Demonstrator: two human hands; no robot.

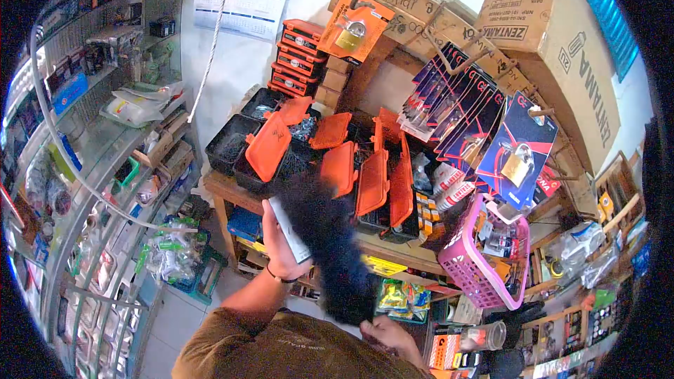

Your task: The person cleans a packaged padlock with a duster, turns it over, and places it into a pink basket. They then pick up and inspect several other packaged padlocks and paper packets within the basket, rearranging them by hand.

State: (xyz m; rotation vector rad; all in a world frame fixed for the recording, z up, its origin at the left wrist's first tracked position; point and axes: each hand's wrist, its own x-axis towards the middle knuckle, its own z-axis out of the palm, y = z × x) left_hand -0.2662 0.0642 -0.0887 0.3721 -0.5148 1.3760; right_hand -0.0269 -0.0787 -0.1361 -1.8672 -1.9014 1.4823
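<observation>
Left hand (281, 256): fingers closed along a flat, white, rectangular item (288, 228), its printed face partly visible. Right hand (394, 335): fingers appear closed at the lower end of a long, black, fluffy duster (340, 260); exact finger placement is obscured and no handle can be made out. The duster slants up from the right fingers, passing just beside the left fingers and overlapping the far edge of the white item. Its outline is blurred; contact with the white item cannot be confirmed.

Beyond the left fingertips: black plastic boxes (229, 142) with raised orange plastic lids (269, 147), on a brown wooden table (242, 198). To the right of both hands' fingers: a pink plastic basket (472, 271) and, above it, carded padlocks (518, 163) on hooks.

Assessment: sound handling calls for a firm right grip at the duster's end, with short, light strokes from the wrist. The left fingers should hold the white item by its edges, face exposed and level. Principal hazard: the duster's far end, well ahead of the right fingers, could catch a raised lid or disturb small stock in the boxes. Adequate separation from the lids is advised.
</observation>
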